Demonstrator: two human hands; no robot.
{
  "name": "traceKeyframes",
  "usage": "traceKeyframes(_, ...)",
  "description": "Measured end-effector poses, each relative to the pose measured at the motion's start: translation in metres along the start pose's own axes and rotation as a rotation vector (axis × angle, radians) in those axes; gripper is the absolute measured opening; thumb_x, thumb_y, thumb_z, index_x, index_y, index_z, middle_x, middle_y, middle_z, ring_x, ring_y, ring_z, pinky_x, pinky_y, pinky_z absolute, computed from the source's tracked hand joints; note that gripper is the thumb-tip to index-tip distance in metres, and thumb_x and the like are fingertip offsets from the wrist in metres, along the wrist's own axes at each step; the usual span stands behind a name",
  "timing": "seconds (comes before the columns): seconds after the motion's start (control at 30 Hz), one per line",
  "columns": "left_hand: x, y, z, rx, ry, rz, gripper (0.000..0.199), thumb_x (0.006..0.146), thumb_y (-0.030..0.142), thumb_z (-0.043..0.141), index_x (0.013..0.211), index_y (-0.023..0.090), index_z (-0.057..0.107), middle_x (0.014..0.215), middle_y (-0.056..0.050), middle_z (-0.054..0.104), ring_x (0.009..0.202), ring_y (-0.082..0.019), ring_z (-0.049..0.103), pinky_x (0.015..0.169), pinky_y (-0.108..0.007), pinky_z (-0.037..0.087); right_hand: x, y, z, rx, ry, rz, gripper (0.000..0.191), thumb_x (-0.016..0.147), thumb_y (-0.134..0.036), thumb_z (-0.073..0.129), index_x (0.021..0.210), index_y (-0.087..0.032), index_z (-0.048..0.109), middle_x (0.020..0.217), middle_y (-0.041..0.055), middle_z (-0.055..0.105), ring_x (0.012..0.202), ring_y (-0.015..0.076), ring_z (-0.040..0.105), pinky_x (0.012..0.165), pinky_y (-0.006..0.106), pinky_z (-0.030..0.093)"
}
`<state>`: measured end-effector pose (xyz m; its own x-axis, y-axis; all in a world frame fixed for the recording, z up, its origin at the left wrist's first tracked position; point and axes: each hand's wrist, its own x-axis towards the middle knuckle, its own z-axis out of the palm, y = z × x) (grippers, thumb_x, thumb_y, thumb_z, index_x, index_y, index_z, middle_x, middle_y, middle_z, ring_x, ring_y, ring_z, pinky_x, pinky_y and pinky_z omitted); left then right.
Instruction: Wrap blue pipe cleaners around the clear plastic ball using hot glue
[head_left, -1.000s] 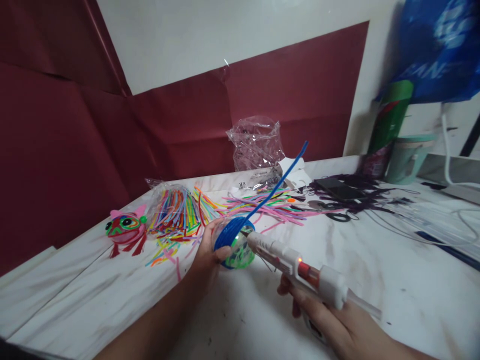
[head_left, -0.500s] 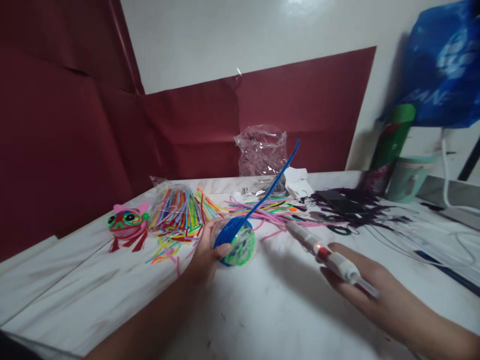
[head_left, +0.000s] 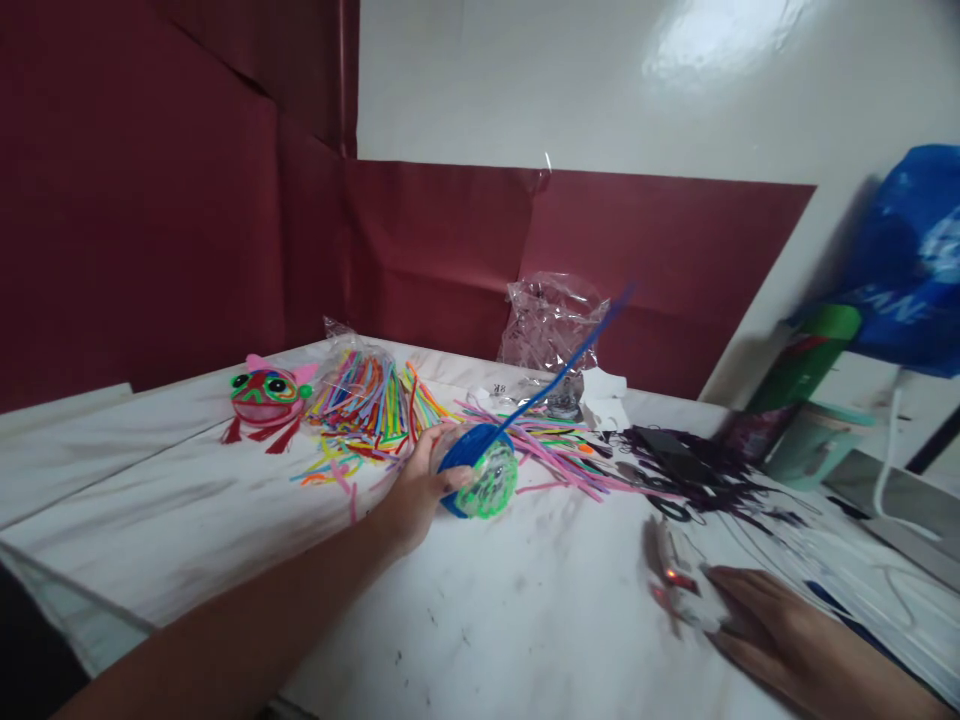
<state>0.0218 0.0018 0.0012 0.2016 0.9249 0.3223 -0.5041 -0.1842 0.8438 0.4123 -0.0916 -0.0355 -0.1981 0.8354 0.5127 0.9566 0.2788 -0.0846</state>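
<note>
My left hand [head_left: 426,490] grips a round piece [head_left: 487,478] wound with blue and edged in bright green, its thumb across the front. From the top of the piece a long blue pipe cleaner [head_left: 559,378] sticks up to the right. On the right, my right hand [head_left: 757,615] is closed around a white glue gun [head_left: 684,580] with a glowing orange-red light, low over the tabletop. Motion blurs the glue gun and the fingers on it. The two hands are well apart.
A pink and red mask-like figure [head_left: 268,396] sits at the left. Colourful pipe cleaners [head_left: 367,400] lie beside it, and pink ones [head_left: 559,460] behind the round piece. Further right are dark purple strands [head_left: 720,480], black scissors [head_left: 670,508] and a green mug [head_left: 814,445].
My right hand has moved down and to the right with the glue gun, away from the round piece. The camera view has turned and tilted. My left hand still holds the round piece.
</note>
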Motion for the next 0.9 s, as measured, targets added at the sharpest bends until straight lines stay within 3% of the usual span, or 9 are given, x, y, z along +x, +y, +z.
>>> traceKeyframes(0.1,0.001,0.001,0.002,-0.055,0.010,-0.040,0.060,0.058,0.026,0.074,0.113,0.020,0.053,0.121,-0.010,0.058,0.115,-0.030,0.051,0.091,-0.039,0.042,0.009,-0.016,-0.023,0.053,-0.087,-0.041,0.032,0.069,-0.037,0.069,0.099,-0.025,0.072,0.104,0.0117,0.073,0.093,0.0321,0.068,0.078,0.041,0.057)
traceKeyframes(0.2,0.000,-0.003,0.002,-0.048,-0.014,-0.029,0.056,0.059,0.026,0.073,0.112,0.020,0.054,0.122,-0.009,0.058,0.117,-0.030,0.050,0.092,-0.037,0.042,0.031,-0.068,-0.038,0.307,-0.066,0.082,0.037,0.078,-0.043,0.059,0.108,-0.022,0.066,0.101,0.0126,0.072,0.089,0.0300,0.069,0.065,0.037,0.059)
traceKeyframes(0.27,-0.002,-0.007,0.001,-0.008,-0.049,0.011,0.056,0.060,0.025,0.073,0.112,0.021,0.053,0.123,-0.009,0.057,0.118,-0.029,0.049,0.094,-0.037,0.041,0.053,-0.112,-0.037,0.507,-0.055,0.152,0.036,0.081,-0.047,0.054,0.101,-0.020,0.066,0.101,0.0135,0.070,0.079,0.0260,0.069,0.053,0.032,0.056)
traceKeyframes(0.37,-0.007,-0.008,-0.001,0.089,-0.101,0.034,0.062,0.062,0.025,0.075,0.117,0.023,0.048,0.123,-0.008,0.057,0.114,-0.027,0.052,0.093,-0.037,0.041,0.086,-0.166,-0.024,0.779,0.011,0.177,0.034,0.078,-0.044,0.059,0.099,-0.018,0.063,0.103,0.0119,0.068,0.078,0.0215,0.065,0.067,0.034,0.055)
traceKeyframes(0.43,-0.009,-0.007,-0.001,0.174,-0.122,0.038,0.069,0.060,0.027,0.077,0.120,0.024,0.044,0.121,-0.009,0.057,0.110,-0.027,0.055,0.091,-0.038,0.042,0.102,-0.187,-0.013,0.970,0.089,0.198,0.028,0.077,-0.043,0.061,0.089,-0.018,0.063,0.088,0.0072,0.067,0.070,0.0175,0.061,0.061,0.030,0.052)
traceKeyframes(0.57,-0.009,-0.002,-0.001,0.280,-0.163,0.064,0.077,0.059,0.029,0.078,0.123,0.023,0.037,0.118,-0.010,0.057,0.107,-0.028,0.056,0.089,-0.038,0.042,0.106,-0.199,0.003,1.247,0.152,0.304,0.030,0.075,-0.047,0.064,0.068,-0.019,0.055,0.056,-0.0041,0.051,0.049,0.0105,0.045,0.045,0.023,0.040)
traceKeyframes(0.67,-0.008,-0.002,-0.001,0.333,-0.164,0.108,0.077,0.058,0.030,0.078,0.123,0.023,0.037,0.121,-0.010,0.054,0.110,-0.029,0.053,0.092,-0.038,0.042,0.098,-0.199,0.012,1.310,0.097,0.345,0.033,0.071,-0.048,0.070,0.068,-0.018,0.056,0.055,-0.0046,0.050,0.049,0.0100,0.043,0.046,0.023,0.037)
traceKeyframes(0.77,-0.007,-0.004,-0.002,0.424,-0.166,0.137,0.077,0.057,0.028,0.079,0.123,0.022,0.040,0.122,-0.010,0.052,0.113,-0.031,0.051,0.094,-0.040,0.041,0.096,-0.199,0.018,1.475,0.053,0.333,0.030,0.071,-0.045,0.071,0.080,-0.019,0.059,0.059,-0.0060,0.049,0.050,0.0100,0.044,0.047,0.023,0.038)
traceKeyframes(0.9,-0.008,-0.006,-0.002,0.458,-0.186,0.144,0.078,0.059,0.028,0.078,0.126,0.020,0.039,0.126,-0.013,0.050,0.119,-0.034,0.046,0.100,-0.045,0.036,0.100,-0.197,0.022,1.571,0.076,0.345,0.026,0.071,-0.042,0.072,0.079,-0.019,0.062,0.056,-0.0057,0.050,0.049,0.0100,0.044,0.047,0.024,0.037)
